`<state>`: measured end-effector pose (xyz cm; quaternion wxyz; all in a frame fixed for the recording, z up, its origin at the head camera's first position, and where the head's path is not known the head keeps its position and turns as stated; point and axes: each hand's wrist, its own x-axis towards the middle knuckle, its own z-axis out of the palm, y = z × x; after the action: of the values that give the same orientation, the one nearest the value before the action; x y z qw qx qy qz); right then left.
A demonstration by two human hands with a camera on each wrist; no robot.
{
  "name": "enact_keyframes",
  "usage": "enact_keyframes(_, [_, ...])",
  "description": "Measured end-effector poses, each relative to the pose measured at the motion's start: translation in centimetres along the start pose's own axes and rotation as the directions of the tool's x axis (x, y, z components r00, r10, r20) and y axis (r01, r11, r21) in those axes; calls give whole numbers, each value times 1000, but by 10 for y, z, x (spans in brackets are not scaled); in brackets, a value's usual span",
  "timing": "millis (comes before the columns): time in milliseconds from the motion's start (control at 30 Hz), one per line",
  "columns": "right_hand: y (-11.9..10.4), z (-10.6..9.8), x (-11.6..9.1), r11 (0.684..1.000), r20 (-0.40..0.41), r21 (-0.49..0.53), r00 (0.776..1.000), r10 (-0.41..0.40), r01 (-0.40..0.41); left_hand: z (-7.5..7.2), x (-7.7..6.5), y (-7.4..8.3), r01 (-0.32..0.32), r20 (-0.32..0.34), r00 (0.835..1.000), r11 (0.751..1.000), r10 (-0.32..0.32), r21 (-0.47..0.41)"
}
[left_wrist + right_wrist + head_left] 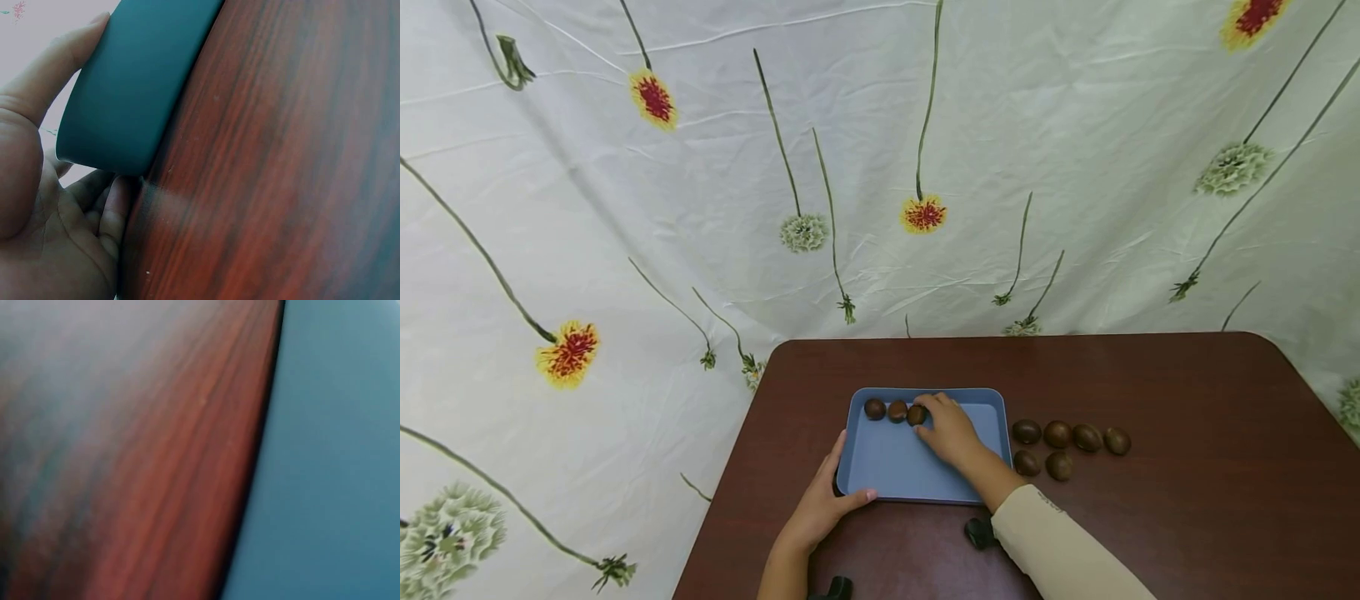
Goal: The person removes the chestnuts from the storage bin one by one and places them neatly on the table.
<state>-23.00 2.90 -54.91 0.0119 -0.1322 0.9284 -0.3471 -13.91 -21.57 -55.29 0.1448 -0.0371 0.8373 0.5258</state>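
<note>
A shallow blue tray [895, 475] lies on the brown table. At its front left corner my left hand [820, 504] holds it, thumb along the front wall and fingers along the left side; the left wrist view shows the thumb on the tray wall [125, 87]. My right hand [951, 429] reaches over the tray and pinches a glossy brown chestnut-like nut [916, 415] between thumb and fingers. Beside it, along the back wall, sit two similar nuts, the middle one [897, 411] and the leftmost one [875, 408]. The right wrist view shows no hand.
Several more brown nuts [1057, 434] lie in two rows on the table [1210, 467], right of the tray. Behind the table hangs a white cloth [865, 167] printed with flowers. Dark camera mounts show near both wrists.
</note>
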Motion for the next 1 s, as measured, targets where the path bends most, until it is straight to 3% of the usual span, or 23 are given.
enact_keyframes(1000, [1,-7,-6,999,52,31,999,15,-16,0,0,0,-5,-5,1000,1000,6,6])
